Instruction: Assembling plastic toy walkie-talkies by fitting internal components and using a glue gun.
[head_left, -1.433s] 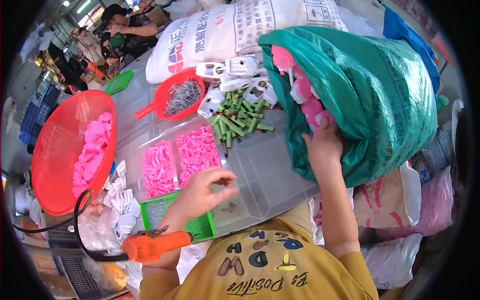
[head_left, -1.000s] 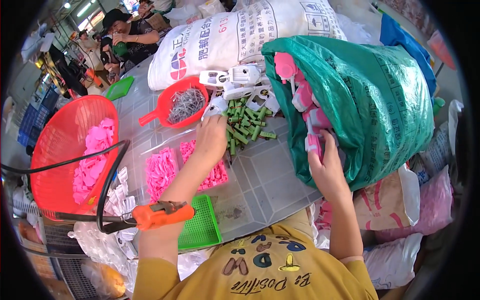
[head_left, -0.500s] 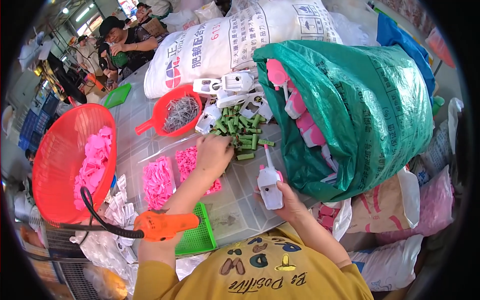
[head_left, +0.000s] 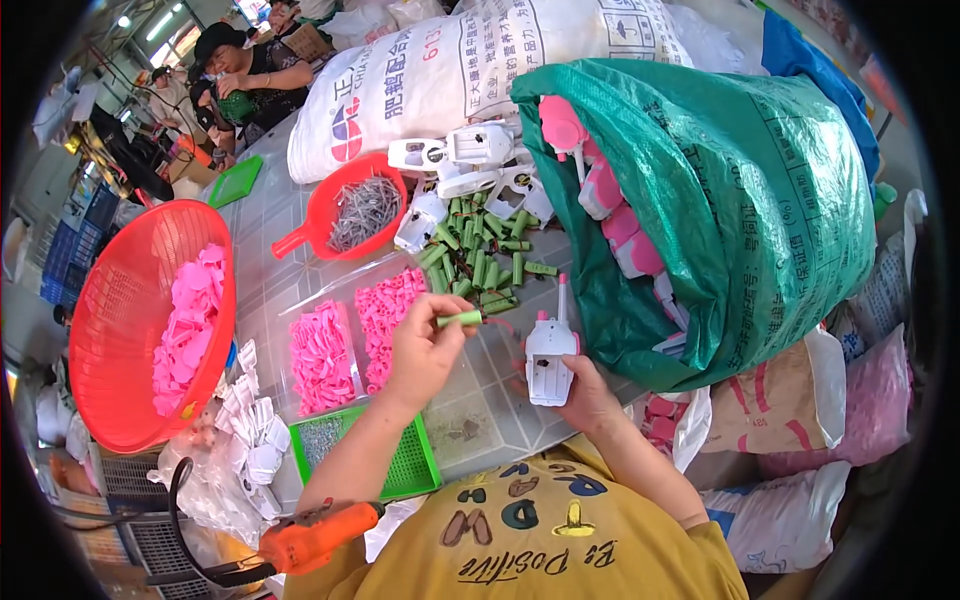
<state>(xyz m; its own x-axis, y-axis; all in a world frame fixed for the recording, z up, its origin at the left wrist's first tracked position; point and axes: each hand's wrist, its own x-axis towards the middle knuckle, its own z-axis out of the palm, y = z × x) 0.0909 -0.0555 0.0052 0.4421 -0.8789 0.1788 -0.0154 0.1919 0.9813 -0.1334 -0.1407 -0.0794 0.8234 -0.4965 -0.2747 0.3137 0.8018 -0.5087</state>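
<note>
While pinching a green cylinder [head_left: 459,319] in the left hand [head_left: 425,352] by its likely light, stiff body, safer than the fragile-looking wire [head_left: 502,325], gripped a white casing [head_left: 550,367] with the right hand [head_left: 589,400], right of that pinch.

A small green cylinder [head_left: 459,319], held nearly level, seemingly trails a thin red wire [head_left: 503,325]; just right of it, a white plastic casing [head_left: 549,366] is held hollow side up, its pink-tipped antenna [head_left: 562,297] pointing forward
</note>
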